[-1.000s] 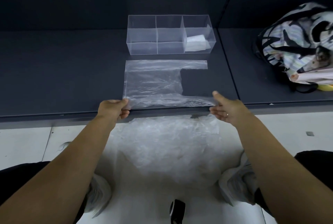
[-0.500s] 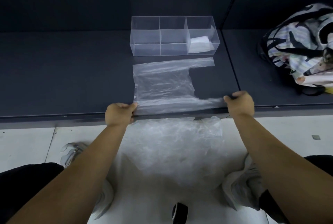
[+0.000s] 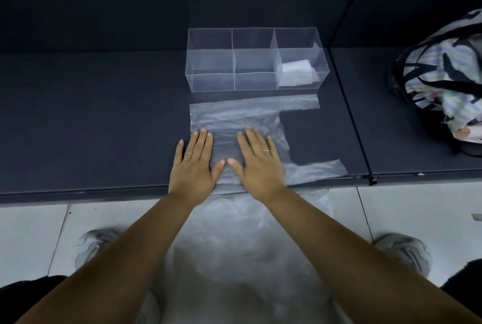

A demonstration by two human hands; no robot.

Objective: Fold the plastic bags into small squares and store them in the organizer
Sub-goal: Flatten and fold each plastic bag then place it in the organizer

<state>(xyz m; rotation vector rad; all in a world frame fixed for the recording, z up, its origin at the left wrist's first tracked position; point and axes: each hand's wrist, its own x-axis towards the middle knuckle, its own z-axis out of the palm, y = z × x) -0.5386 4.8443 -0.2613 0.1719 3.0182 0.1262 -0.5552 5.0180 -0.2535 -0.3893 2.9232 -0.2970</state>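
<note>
Palms down, a person smooths one clear plastic bag (image 3: 234, 117) against a dark table (image 3: 91, 120). This looks like the flattening step before the first fold. The next move likely calls for pinching one long edge and laying it over the body to make a narrow strip, with the handles brought in so the finished square stays tidy. The thin film may slide or trap air unless one palm pins it.

From left: one left hand (image 3: 191, 167) has its fingers straight, slightly fanned and holding nothing, the little finger off the bag's left edge on bare tabletop. One right hand (image 3: 258, 167) lies the same way, wholly on the plastic, the two thumbs almost touching. Each hand wears one ring.

The bag lies under the fingers and runs on beyond their tips. Its two handles, the far handle (image 3: 300, 102) and the near handle (image 3: 320, 169), reach out to the right of the right hand's fingers. Behind the wrists sits a heap of plastic (image 3: 247, 245), its number of bags impossible to tell.

Past the fingertips stands one clear organizer (image 3: 211, 82) of three compartments. The rightmost holds one folded bag (image 3: 297, 72). Well to the right of all the fingers rests one patterned cloth bag (image 3: 443, 83).
</note>
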